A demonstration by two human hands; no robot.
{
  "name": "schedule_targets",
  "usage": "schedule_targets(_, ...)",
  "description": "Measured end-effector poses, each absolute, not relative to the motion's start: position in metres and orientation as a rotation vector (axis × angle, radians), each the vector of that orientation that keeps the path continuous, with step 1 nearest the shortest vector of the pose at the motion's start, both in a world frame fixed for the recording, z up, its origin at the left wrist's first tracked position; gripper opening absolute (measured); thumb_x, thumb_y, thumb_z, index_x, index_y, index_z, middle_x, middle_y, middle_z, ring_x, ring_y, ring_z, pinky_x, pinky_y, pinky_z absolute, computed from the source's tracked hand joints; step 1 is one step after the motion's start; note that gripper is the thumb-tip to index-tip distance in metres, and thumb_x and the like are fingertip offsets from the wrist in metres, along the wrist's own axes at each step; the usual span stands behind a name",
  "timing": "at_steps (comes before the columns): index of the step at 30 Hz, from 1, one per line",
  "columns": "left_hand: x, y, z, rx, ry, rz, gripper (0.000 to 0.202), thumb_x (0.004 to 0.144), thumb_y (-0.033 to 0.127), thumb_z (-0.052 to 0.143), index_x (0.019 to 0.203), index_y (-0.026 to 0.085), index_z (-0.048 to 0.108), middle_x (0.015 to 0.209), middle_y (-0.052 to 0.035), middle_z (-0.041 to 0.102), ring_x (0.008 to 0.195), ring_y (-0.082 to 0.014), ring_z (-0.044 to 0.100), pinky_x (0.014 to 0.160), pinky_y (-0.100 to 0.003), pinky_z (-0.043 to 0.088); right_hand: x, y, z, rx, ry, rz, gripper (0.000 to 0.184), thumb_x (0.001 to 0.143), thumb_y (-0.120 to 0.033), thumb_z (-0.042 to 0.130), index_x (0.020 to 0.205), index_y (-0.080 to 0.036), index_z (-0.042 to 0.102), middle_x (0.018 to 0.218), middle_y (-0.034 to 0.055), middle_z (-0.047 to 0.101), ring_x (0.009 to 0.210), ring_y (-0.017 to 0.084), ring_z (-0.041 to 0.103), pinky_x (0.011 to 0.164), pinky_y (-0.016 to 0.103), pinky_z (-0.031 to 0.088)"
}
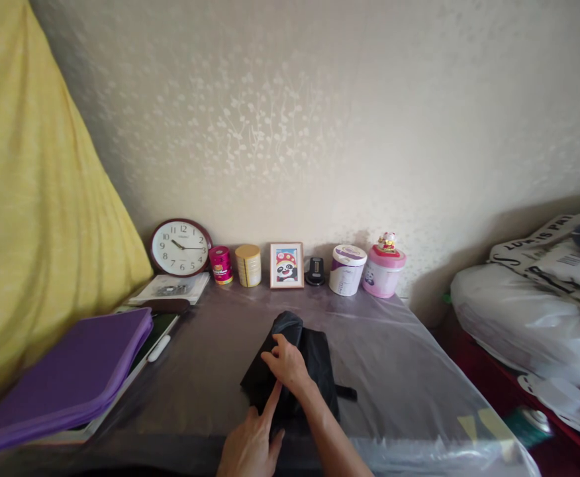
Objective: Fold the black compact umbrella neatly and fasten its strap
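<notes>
A black umbrella (318, 361), collapsed with its fabric loose and folded, lies near the front of the table. Its short strap (347, 392) sticks out to the right. My right hand (289, 366) is on top of it, with fingers bent and closed on a fold of the fabric. Just below, my left hand (254, 437) has its index finger stretched onto the fabric near my right fingers, its thumb held apart. Part of the fabric is hidden under both hands and my right forearm.
Purple folders (71, 371) lie at the left beside a yellow curtain (46, 165). Along the wall stand a clock (181, 247), a framed panda picture (287, 266) and several tins, including a white tub (348, 270). Bagged bedding (528, 318) sits beyond the table's right edge.
</notes>
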State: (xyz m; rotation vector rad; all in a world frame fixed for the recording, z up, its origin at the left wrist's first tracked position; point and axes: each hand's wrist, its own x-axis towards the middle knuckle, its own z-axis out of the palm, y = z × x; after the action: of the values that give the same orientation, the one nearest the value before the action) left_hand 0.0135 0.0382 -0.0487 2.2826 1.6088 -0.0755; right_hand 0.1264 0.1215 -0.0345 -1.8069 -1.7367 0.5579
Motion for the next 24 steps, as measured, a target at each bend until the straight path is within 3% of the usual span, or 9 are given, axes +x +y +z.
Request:
schedule_targets(9,0.019,0.045,-0.044,2.195,1.653,-0.054,0.055,0.085,0.029,0.035,0.137,0.018,0.019,0.094,-0.0104,0.064,0.085,-0.0213,0.062,0.072,-0.03,0.044,0.12,0.112,-0.026,-1.62,-1.921,0.622,0.024,0.076,-0.024,0.049,0.095,-0.027,0.064,0.071,-0.0053,0.069,0.07,0.012,0.062,0.064,0.019,0.041)
schedule_targets(19,0.02,0.044,-0.051,2.167,1.702,-0.012,0.037,0.087,0.023,0.03,0.121,0.016,0.043,0.093,-0.0101,0.065,0.082,-0.0203,0.063,0.068,-0.028,0.044,0.116,0.094,-0.027,-1.354,-2.144,0.381,0.024,0.082,-0.02,0.045,0.089,-0.026,0.067,0.089,-0.0039,0.069,0.083,0.012,0.057,0.08,0.021,0.039)
schedule_targets(22,0.02,0.043,-0.053,2.138,1.707,0.017,0.041,0.086,0.022,0.032,0.127,0.015,0.038,0.095,-0.01,0.064,0.083,-0.0203,0.063,0.068,-0.028,0.043,0.124,0.093,-0.025,-1.256,-2.15,0.374,0.024,0.085,-0.02,0.043,0.089,-0.024,0.066,0.091,-0.0028,0.068,0.086,0.011,0.056,0.086,0.023,0.036)
schedule_targets(24,0.02,0.043,-0.054,2.125,1.716,0.049,0.051,0.086,0.022,0.033,0.135,0.015,0.023,0.096,-0.0099,0.064,0.083,-0.0197,0.063,0.068,-0.027,0.042,0.131,0.097,-0.026,-1.26,-2.145,0.34,0.022,0.085,-0.021,0.044,0.09,-0.024,0.065,0.093,-0.0018,0.067,0.094,0.012,0.054,0.09,0.025,0.034)
